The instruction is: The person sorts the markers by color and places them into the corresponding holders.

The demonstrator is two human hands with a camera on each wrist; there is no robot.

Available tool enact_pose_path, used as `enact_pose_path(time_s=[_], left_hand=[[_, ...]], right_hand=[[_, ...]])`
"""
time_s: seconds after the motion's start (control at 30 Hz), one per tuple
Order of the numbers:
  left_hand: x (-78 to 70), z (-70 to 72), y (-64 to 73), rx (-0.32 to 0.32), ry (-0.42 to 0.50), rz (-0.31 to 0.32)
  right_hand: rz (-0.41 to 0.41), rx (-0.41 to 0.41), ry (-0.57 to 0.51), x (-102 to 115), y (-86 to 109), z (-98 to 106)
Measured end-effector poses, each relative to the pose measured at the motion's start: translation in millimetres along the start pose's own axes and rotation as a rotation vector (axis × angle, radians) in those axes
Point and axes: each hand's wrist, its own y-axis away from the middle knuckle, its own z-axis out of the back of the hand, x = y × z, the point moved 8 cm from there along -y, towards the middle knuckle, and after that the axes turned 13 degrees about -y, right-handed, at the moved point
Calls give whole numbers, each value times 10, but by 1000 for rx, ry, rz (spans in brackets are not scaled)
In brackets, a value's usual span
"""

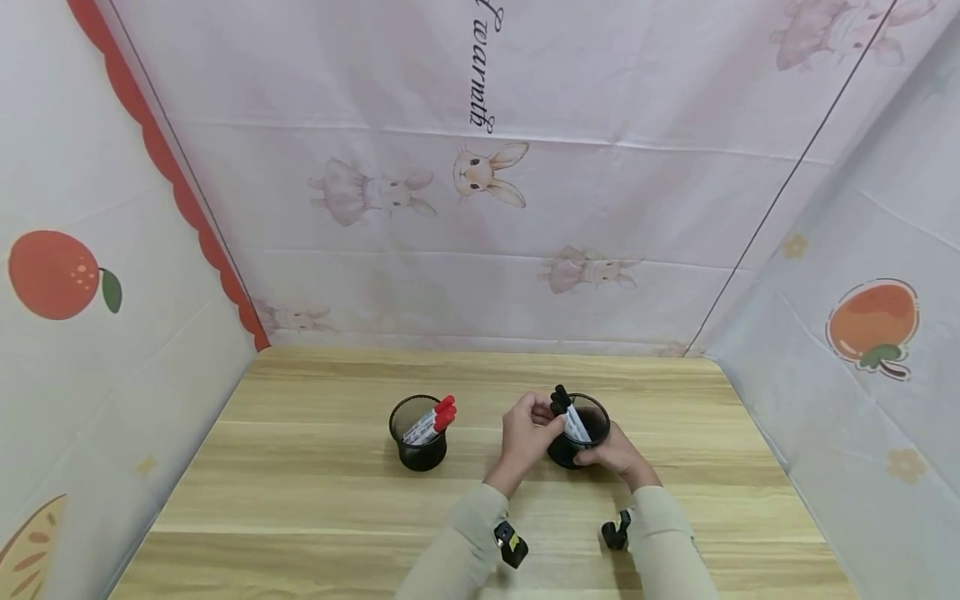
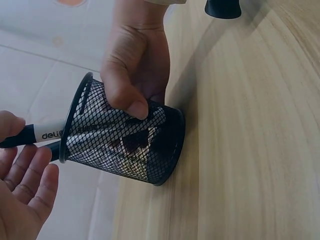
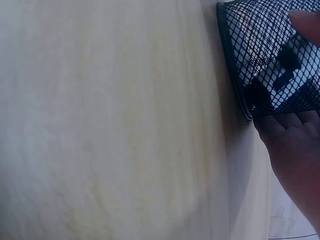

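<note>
My left hand (image 1: pixel 527 429) pinches the black cap of a white marker (image 2: pixel 50 132) standing in a black mesh pen cup (image 2: pixel 120 140). Thumb above and fingers below meet at the cap in the left wrist view. My right hand (image 1: pixel 615 454) grips this cup low on its side, with the thumb lying across the mesh. More than one black-capped marker (image 1: pixel 577 423) leans inside it, caps above the rim. In the right wrist view the mesh cup (image 3: pixel 270 55) shows close up, partly cut off by the frame edge.
A second black mesh cup (image 1: pixel 422 456) to the left holds red-capped markers (image 1: pixel 431 422). Both cups stand on a wood-grain table (image 1: pixel 300 500). Printed cloth walls (image 1: pixel 450 292) surround the table's back and sides. A small black device (image 1: pixel 512 546) sits at the left wrist.
</note>
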Motion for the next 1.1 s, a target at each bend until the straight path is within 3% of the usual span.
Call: enact_pose_path(time_s=[0.5, 1.1], left_hand=[[122, -66, 18, 42, 32, 75], [132, -44, 8, 37, 44, 69]], right_hand=[[19, 1, 10, -5, -5, -7], [25, -5, 60, 15, 3, -9]])
